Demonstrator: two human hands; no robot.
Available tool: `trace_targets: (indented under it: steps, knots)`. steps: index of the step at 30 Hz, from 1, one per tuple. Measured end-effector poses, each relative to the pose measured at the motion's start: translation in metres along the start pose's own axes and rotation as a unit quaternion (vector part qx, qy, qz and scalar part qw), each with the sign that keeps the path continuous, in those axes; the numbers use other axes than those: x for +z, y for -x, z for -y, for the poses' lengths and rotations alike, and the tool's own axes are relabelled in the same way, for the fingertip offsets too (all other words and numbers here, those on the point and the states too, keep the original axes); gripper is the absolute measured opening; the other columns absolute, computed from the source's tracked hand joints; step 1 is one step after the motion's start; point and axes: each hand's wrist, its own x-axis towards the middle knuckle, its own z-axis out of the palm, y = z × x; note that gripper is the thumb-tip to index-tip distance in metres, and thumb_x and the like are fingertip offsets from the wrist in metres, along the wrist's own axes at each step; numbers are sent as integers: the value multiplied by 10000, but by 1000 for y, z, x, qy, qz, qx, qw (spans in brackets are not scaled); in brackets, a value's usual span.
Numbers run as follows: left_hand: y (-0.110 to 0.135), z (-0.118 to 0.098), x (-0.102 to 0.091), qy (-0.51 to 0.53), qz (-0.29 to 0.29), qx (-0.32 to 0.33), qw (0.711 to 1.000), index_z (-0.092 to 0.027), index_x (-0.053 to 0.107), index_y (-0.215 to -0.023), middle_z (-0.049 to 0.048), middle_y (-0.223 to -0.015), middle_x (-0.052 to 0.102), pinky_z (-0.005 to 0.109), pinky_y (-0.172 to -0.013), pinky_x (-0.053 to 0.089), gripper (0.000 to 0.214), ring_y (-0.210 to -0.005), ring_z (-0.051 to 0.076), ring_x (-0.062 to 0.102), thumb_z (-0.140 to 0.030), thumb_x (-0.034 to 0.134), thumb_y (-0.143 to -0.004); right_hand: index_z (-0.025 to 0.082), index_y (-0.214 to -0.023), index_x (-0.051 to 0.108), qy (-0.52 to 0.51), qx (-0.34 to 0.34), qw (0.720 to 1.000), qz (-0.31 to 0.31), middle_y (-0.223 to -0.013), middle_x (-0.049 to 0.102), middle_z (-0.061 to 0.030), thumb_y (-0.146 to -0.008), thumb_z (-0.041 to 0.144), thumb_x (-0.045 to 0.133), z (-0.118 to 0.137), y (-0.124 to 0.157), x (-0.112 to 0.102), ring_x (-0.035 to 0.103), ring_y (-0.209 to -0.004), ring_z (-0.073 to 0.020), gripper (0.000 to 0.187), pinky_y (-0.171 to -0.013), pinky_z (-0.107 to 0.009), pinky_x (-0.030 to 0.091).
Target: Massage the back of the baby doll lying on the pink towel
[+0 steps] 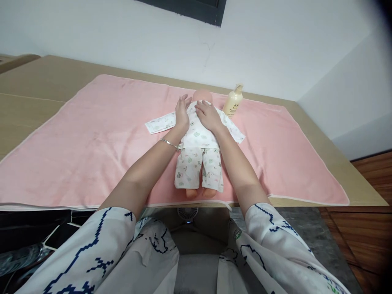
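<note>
A baby doll (199, 155) in white patterned pyjamas lies on a pink towel (92, 143), head away from me. My left hand (182, 114) rests flat on the doll's left shoulder, fingers stretched out. My right hand (208, 115) lies flat on its upper chest near the neck, fingers extended. Both hands hold nothing. The doll's sleeves spread out to either side, and its bare feet point toward me.
A cream pump bottle (233, 101) stands on the towel just right of the doll's head. The towel covers a beige table (36, 81) set against a white wall. A wooden floor shows at the right. A small fan sits below the table's near edge.
</note>
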Motion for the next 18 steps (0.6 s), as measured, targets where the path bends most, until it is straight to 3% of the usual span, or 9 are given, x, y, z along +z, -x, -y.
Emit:
trace_targets:
  steps: [4, 7, 10, 12, 14, 18]
  knots:
    - [1, 2, -1, -5, 14, -16, 1000, -199, 557, -1261, 145, -1301, 623, 399, -1092, 445, 849, -1294, 258, 576, -840, 198, -836, 115, -1456, 398, 25, 102, 994, -33, -1580, 345, -176, -969, 552, 285, -9, -2, 9, 279, -1487, -338, 663, -1205, -618, 187]
    - [-1, 4, -3, 3, 29, -30, 999, -190, 561, -1245, 148, -1313, 614, 394, -1084, 452, 846, -1300, 260, 571, -836, 191, -842, 38, -1455, 360, 52, 173, 981, -67, -1538, 367, -254, -966, 545, 284, 1, 2, 18, 279, -1469, -405, 708, -1180, -695, 116]
    - [-2, 6, -5, 25, 28, -37, 999, -180, 570, -1203, 151, -1300, 627, 392, -1104, 441, 785, -1296, 247, 579, -778, 169, -892, 64, -1437, 399, 54, 131, 988, -64, -1553, 351, -231, -979, 513, 273, 15, 6, 22, 215, -1494, -405, 654, -1172, -719, 0]
    - [-2, 7, -5, 14, 28, -29, 999, -188, 578, -1194, 142, -1292, 636, 396, -1111, 432, 769, -1310, 250, 568, -773, 178, -896, 159, -1408, 464, 34, 48, 998, -23, -1582, 345, -144, -977, 524, 299, 19, 7, 19, 181, -1513, -365, 588, -1188, -696, -17]
    - [0, 7, -5, -8, 31, -16, 999, -197, 583, -1203, 136, -1285, 641, 398, -1107, 429, 782, -1319, 261, 559, -798, 207, -874, 236, -1377, 506, 18, 8, 1000, 12, -1594, 344, -72, -974, 539, 310, 14, 5, 12, 179, -1519, -333, 541, -1194, -689, 5]
    - [7, 8, -5, -36, 30, 13, 999, -181, 597, -1196, 140, -1240, 672, 392, -1117, 420, 803, -1269, 250, 600, -803, 209, -871, 220, -1440, 429, 12, 88, 996, -6, -1599, 331, -96, -977, 544, 256, -9, 0, 2, 231, -1504, -326, 591, -1186, -696, 83]
